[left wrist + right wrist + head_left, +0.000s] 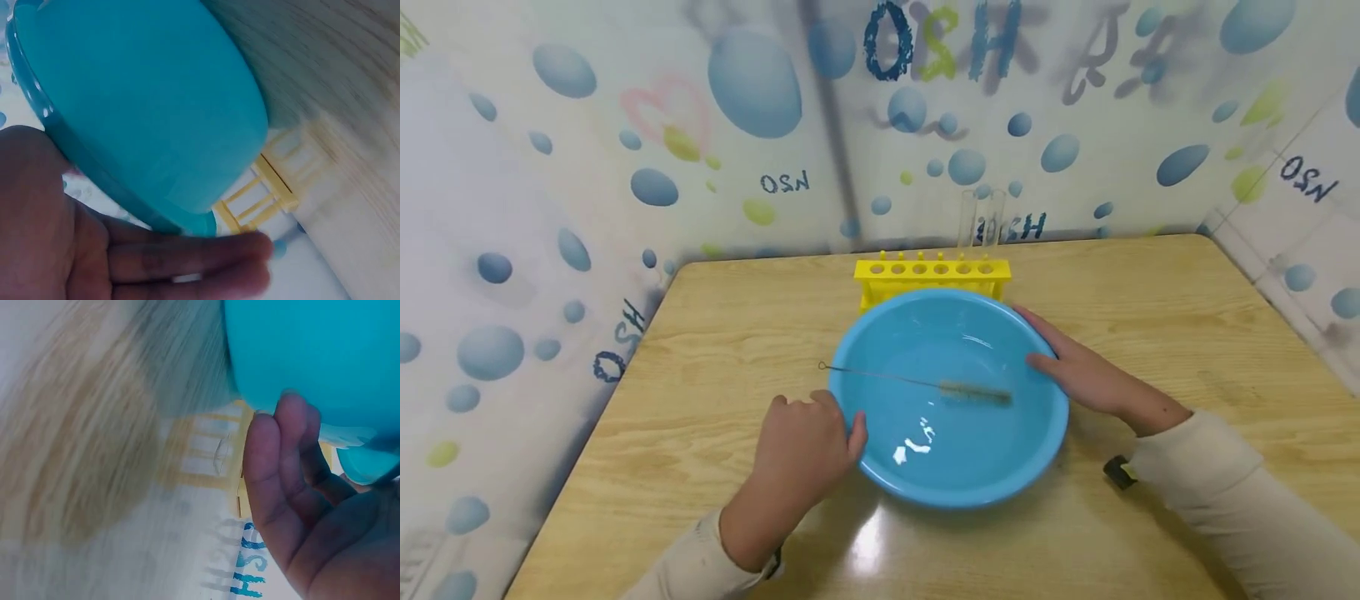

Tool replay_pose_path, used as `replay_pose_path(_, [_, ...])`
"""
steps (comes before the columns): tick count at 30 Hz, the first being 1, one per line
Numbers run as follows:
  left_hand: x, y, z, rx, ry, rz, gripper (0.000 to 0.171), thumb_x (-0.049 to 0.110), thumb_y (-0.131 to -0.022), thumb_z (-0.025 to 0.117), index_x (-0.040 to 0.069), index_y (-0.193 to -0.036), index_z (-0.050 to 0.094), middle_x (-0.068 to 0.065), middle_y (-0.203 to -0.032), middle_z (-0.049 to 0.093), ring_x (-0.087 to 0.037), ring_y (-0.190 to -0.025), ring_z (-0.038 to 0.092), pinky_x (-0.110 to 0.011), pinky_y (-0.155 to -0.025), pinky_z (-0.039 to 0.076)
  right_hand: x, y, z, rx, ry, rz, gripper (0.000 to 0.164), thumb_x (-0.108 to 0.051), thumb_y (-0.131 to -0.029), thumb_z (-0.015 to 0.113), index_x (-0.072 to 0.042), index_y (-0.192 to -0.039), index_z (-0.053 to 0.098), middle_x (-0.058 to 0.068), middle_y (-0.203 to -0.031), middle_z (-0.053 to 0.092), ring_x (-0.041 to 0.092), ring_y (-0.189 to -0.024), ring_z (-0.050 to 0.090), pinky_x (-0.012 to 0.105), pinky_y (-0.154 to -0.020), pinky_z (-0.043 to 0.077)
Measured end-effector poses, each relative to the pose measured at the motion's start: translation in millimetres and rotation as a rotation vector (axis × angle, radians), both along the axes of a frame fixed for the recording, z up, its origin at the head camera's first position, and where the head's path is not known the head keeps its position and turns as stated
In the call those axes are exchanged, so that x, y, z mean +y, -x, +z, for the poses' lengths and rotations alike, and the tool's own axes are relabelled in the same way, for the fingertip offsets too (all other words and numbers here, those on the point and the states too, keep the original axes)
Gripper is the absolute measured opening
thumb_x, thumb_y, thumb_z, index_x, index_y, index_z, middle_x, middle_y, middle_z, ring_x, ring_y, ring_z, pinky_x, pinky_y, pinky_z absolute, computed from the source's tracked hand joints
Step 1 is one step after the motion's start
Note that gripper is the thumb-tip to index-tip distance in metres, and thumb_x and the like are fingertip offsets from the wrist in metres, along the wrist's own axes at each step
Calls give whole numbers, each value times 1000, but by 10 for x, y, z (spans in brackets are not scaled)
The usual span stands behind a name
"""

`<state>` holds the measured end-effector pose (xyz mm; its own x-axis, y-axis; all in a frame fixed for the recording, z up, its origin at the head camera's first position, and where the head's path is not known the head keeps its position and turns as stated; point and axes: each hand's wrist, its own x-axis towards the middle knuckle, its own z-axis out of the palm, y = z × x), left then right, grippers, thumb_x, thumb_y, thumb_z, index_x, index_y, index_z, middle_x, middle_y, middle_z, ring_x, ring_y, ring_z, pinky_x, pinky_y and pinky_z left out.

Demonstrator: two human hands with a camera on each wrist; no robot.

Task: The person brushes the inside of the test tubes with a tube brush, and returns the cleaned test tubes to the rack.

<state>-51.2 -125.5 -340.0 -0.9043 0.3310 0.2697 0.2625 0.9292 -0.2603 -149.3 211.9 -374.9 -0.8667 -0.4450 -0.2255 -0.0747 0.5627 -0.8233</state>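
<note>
A light blue plastic basin (955,475) is at the middle of the wooden table, held from both sides. My left hand (805,446) grips its left rim, thumb over the edge and fingers against the outside, which the left wrist view shows from below. On the opposite side my right hand (1086,375) holds the right rim, thumb on top and fingers (261,456) along the outer wall. A test tube brush (973,392) lies across the basin, its bristles inside and its looped wire end past the left rim. Glints show inside; whether there is water I cannot tell.
Just behind the basin stands a yellow test tube rack (932,268), partly covered by it. Two clear test tubes (992,218) stand upright at its right end. A wall (850,150) with blue bubble print borders the table (722,333) at the back.
</note>
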Motion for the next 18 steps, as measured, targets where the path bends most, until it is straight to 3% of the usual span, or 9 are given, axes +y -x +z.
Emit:
replay_pose_path(4, [-103, 108, 7, -176, -90, 89, 59, 61, -86, 43, 15, -50, 37, 3, -43, 30, -15, -38, 32, -29, -41, 23, 8, 5, 0, 27, -26, -24, 61, -38, -97, 41, -38, -146, 4, 5, -155, 10, 41, -137, 22, 51, -89, 46])
replay_pose_path(8, [-223, 260, -40, -314, -231, 209, 66, 74, -82, 34, 16, -53, 48, 3, -45, 35, -16, -41, 38, -28, -39, 23, 3, 54, 34, 76, -91, -93, 63, -51, -92, 43, -29, -146, 19, 12, -143, 34, 38, -122, 44, 43, -79, 53])
replay_pose_path(11, [-288, 381, -97, -336, -295, 236, 71, 79, -79, 31, 17, -61, 60, 4, -47, 44, -16, -44, 42, -28, -38, 28, -32, 190, 101, 155, -141, -176, 64, -59, -89, 42, -26, -142, 29, 13, -130, 45, 33, -111, 50, 39, -76, 54])
replay_pose_path(15, [-330, 512, -150, -308, -333, 221, 75, 82, -77, 29, 18, -74, 69, 4, -49, 50, -15, -44, 44, -29, -38, 31, -100, 492, 252, 258, -166, -271, 61, -58, -90, 42, -25, -140, 33, 11, -128, 47, 31, -115, 47, 46, -82, 51])
replay_pose_path(18, [-332, 572, -162, -287, -349, 208, 72, 80, -77, 34, 17, -84, 69, 3, -46, 47, -15, -42, 42, -28, -37, 30, -147, 735, 354, 298, -156, -292, 60, -56, -90, 43, -23, -139, 34, 10, -129, 47, 31, -116, 47, 50, -85, 49])
